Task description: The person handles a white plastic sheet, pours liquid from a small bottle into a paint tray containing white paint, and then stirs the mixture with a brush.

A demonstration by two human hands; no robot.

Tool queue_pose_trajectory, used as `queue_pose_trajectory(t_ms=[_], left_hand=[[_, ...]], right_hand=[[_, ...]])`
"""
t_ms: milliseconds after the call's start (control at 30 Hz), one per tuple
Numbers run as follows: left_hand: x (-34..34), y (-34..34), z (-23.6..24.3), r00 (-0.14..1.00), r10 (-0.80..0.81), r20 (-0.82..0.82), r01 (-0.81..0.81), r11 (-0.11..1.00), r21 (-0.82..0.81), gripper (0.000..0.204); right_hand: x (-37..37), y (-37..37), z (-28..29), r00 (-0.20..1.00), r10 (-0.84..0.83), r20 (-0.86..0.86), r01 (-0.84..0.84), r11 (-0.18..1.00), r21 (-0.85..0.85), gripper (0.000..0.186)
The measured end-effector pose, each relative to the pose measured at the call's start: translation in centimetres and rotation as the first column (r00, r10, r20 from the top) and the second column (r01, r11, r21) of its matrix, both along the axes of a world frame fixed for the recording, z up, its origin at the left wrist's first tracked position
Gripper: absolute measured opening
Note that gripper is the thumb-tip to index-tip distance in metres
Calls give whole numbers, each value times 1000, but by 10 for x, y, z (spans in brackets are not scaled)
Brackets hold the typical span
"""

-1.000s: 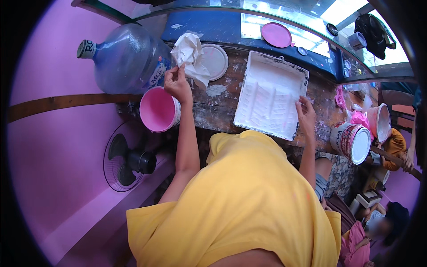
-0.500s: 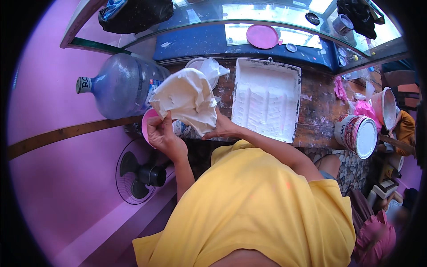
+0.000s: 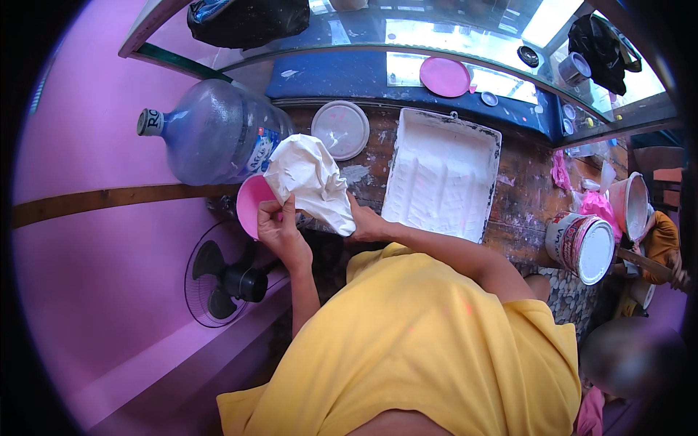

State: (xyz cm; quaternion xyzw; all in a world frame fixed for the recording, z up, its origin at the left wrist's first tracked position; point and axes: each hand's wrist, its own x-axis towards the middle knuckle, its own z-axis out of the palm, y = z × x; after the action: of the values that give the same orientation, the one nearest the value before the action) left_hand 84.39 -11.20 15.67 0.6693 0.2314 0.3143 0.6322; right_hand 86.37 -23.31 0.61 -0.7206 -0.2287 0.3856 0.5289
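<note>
A crumpled, limp, off-white sheet [image 3: 311, 182], which looks like a paint-coated plastic bag, hangs between my two hands. My left hand [image 3: 287, 236] pinches its lower left edge between thumb and fingers. At its right edge my right hand [image 3: 367, 221] grips it, with the fingers partly hidden behind it. Just left of the sheet is a pink round container [image 3: 251, 207], its mouth partly covered by my left hand. A white-coated paint tray [image 3: 440, 174] lies on the wooden table to the right of my hands.
A large water jug [image 3: 211, 134] lies on its side at the left. Behind the sheet is a round lid [image 3: 340, 131]. A paint bucket [image 3: 578, 247] stands at the right. A fan [image 3: 233, 280] is low left; a glass case [image 3: 407, 47] spans the back. Other people are at right.
The sheet is lower and bunched closer together. A translucent plastic piece that covered part of the round lid is gone from there. The whole view has shifted slightly.
</note>
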Motion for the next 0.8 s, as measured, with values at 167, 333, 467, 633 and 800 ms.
queue_pose_trajectory(t_ms=[167, 333, 467, 633, 800], left_hand=[[-1, -6, -1, 1000, -7, -3, 7, 1000, 0, 16], [-5, -12, -1, 998, -44, -36, 43, 999, -14, 16], [-5, -12, -2, 992, -76, -99, 79, 996, 28, 16], [-2, 1, -11, 989, -101, -112, 107, 993, 43, 15], [5, 5, -15, 980, -116, -159, 135, 984, 117, 17]], right_hand=[[0, 5, -30, 988, -140, 72, 141, 990, -6, 75], [-7, 12, -51, 955, -275, 110, 287, 949, -126, 43], [-10, 5, -41, 954, -263, 144, 289, 933, -212, 36], [3, -8, -25, 976, -125, 176, 142, 986, -90, 52], [11, -27, -37, 968, -112, 225, 149, 977, -152, 79]])
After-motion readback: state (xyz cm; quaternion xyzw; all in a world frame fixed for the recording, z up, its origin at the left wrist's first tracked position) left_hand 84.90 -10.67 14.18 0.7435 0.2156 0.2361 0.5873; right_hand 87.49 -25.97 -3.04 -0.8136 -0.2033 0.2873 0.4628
